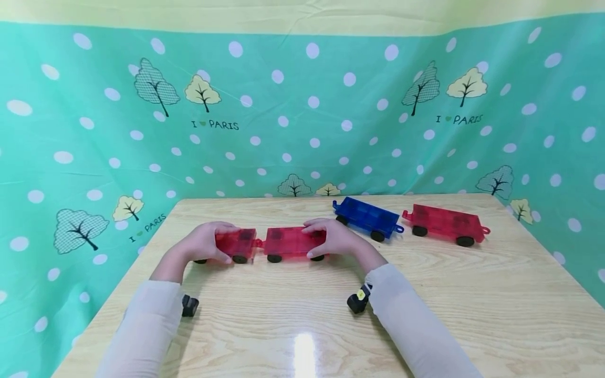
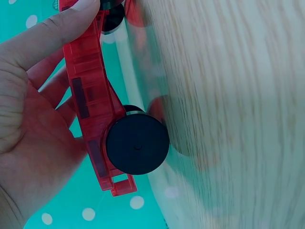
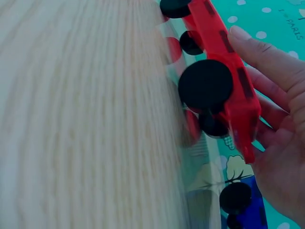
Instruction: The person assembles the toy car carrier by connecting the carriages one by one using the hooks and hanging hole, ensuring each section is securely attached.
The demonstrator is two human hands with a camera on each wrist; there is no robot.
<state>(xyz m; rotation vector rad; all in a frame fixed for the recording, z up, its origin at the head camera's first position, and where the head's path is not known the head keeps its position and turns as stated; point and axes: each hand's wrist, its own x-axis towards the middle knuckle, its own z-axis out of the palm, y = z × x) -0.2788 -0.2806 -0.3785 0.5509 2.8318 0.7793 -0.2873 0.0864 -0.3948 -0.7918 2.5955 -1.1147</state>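
Observation:
My left hand [image 1: 206, 242] grips a translucent red toy train car [image 1: 243, 240] by its left end, thumb on the near side. In the left wrist view the thumb [image 2: 71, 24] lies along the car's edge, and a black wheel [image 2: 138, 143] shows at the table surface. A second red train car [image 1: 285, 240] is held at its right end by my right hand [image 1: 339, 239], with the thumb against its near side. The two cars stand in line, their facing ends meeting at a small red coupling [image 1: 258, 243]. My palms hide the cars' outer ends in the head view.
A blue train car [image 1: 366, 215] stands slantwise behind my right hand. To its right is another red train car [image 1: 444, 223]. The wooden table [image 1: 496, 294] ends at a green polka-dot cloth [image 1: 312, 121]. Black wrist cameras [image 1: 359, 300] hang beneath both wrists.

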